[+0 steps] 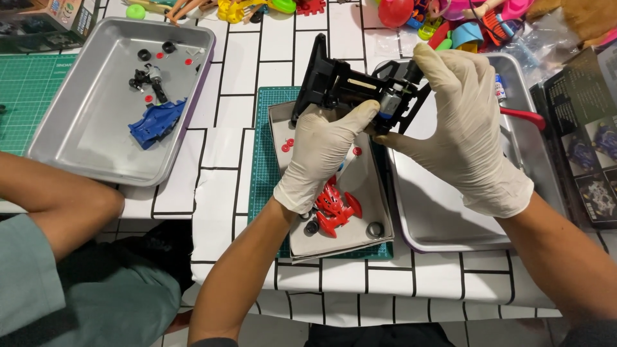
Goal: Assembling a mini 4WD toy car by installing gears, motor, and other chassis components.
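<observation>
Both my hands wear white gloves and hold a black toy car chassis (340,87) above the table. My left hand (321,151) grips its underside near the middle. My right hand (466,122) pinches the motor end of the chassis on the right. Below them a small grey tray (379,186) holds a red car body shell (334,209), small red round parts (286,145) and black wheels (375,229). The tray rests on a green cutting mat (263,154).
A metal tray (51,148) at the left holds a blue car body (156,122) and small black parts. Another metal tray (443,238) lies under my right hand. Another person's arm (58,202) rests at the left edge. Colourful toys line the far edge; printed boxes sit at the right.
</observation>
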